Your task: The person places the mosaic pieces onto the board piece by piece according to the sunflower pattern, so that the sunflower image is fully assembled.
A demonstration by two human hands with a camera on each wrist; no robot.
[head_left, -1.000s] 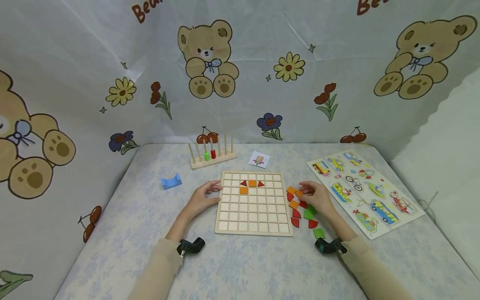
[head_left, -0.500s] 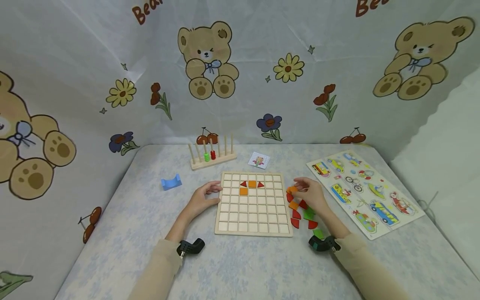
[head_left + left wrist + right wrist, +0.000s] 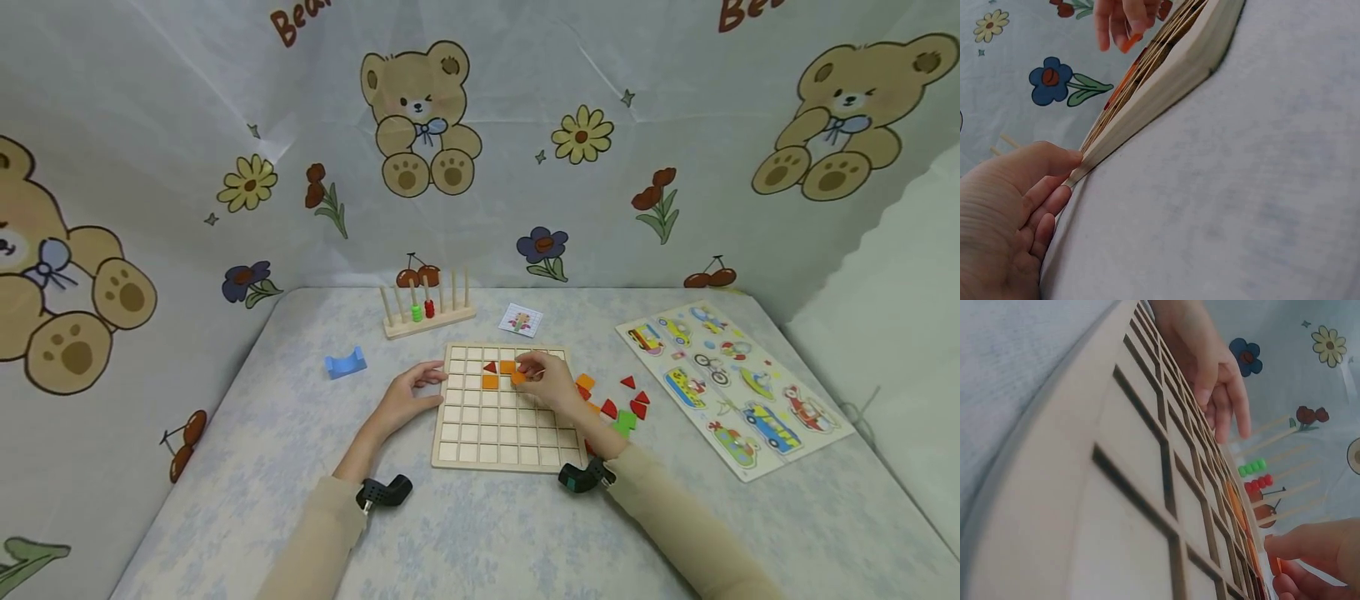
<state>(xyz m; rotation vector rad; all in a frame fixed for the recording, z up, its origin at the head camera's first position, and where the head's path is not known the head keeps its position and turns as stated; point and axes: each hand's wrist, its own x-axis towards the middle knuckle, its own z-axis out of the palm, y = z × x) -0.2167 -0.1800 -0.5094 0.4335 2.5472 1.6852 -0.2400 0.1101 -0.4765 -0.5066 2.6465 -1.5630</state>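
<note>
The orange piece (image 3: 518,377) is pinched between the thumb and fingertips of the right hand (image 3: 557,390), over the far half of the board (image 3: 489,433). The left wrist view shows a gap between piece and board; which cell lies under it I cannot tell.

The left hand (image 3: 408,396) is loosely curved, with a space between thumb and fingers, its tips resting against the board's left edge. It holds no piece.

The board lies flat on the table (image 3: 480,533). In its second row from the far side, a red triangle (image 3: 491,367) sits just left of an orange square (image 3: 507,367). A second orange square (image 3: 490,382) is in the next row nearer, directly below the triangle.

Right of the board, partly hidden by the right forearm, are loose pieces: an orange one (image 3: 586,382), a few red triangles (image 3: 627,382), a red rounded piece (image 3: 609,408) and some green pieces (image 3: 624,422).

Behind the board lie a picture card (image 3: 521,320) and a rack (image 3: 442,321) of rods, green beads (image 3: 417,313) on one and red beads (image 3: 430,309) on the next. A blue block (image 3: 346,363) is to the left, a vehicle puzzle (image 3: 731,387) far right. A bear-print cloth (image 3: 480,225) hangs behind.
</note>
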